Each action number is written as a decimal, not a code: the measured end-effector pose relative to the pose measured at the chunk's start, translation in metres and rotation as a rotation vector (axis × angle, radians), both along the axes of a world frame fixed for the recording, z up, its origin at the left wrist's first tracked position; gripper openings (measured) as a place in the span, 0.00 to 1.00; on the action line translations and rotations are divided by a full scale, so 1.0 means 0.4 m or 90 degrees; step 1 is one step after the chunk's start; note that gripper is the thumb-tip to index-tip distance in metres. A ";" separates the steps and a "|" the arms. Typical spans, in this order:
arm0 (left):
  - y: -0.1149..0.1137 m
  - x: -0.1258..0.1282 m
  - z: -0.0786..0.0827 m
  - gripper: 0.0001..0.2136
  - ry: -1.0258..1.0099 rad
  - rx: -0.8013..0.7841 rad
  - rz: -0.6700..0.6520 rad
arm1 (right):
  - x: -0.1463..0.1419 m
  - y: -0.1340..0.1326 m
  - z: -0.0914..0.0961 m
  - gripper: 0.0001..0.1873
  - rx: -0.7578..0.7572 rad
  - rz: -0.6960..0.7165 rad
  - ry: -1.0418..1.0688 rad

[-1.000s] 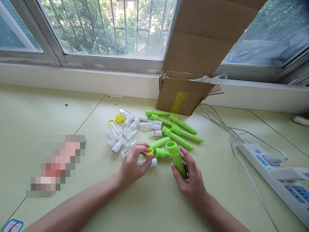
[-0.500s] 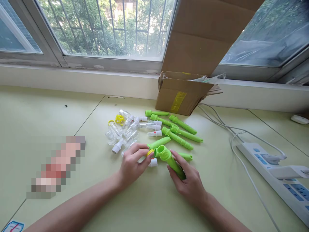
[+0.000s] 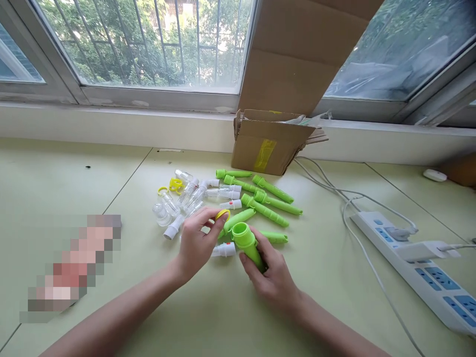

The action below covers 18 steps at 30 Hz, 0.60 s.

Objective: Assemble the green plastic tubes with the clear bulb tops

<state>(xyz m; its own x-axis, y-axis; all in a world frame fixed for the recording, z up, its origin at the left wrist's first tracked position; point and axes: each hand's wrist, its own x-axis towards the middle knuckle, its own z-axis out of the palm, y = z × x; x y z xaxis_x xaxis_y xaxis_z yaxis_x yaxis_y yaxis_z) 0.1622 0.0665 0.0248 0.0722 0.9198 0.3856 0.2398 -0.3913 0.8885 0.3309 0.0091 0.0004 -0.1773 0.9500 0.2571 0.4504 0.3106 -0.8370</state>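
Bare left hand (image 3: 197, 240) and bare right hand (image 3: 275, 275) of a person, with uncovered forearms.
Both hands have slim fingers (image 3: 265, 243) and narrow wrists, near the middle of the frame; the left forearm (image 3: 126, 305) becomes wider toward the lower left, the right forearm (image 3: 330, 322) toward the lower right, and the bottom edge cuts both, the skin being bare until there.

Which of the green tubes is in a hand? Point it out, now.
The green tube in the right hand: it stands at a slant, open mouth tilted up, while the other green tubes lie on the table.
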 end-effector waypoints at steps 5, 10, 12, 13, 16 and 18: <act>0.012 0.032 0.028 0.09 -0.043 -0.079 -0.057 | -0.020 0.034 0.036 0.31 -0.099 0.032 0.087; 0.076 0.021 0.133 0.11 -0.018 -0.070 -0.141 | -0.028 0.102 0.125 0.30 -0.078 0.031 0.136; 0.109 0.002 0.181 0.12 0.025 -0.056 -0.176 | -0.025 0.132 0.165 0.30 -0.088 0.066 0.162; 0.125 -0.008 0.202 0.12 0.046 -0.067 -0.208 | -0.022 0.145 0.184 0.30 -0.098 0.082 0.162; 0.160 -0.032 0.241 0.12 0.097 -0.087 -0.266 | -0.008 0.183 0.232 0.32 -0.125 0.102 0.117; 0.172 -0.040 0.248 0.12 0.118 -0.079 -0.279 | 0.004 0.201 0.256 0.33 -0.134 0.124 0.070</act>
<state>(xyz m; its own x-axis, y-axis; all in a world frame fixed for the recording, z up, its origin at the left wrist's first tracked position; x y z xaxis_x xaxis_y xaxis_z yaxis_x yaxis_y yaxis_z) 0.1464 0.1352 0.1241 0.5195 0.8260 0.2188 0.2355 -0.3845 0.8926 0.3326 0.0895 0.1026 -0.3430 0.9353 0.0863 0.3028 0.1971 -0.9325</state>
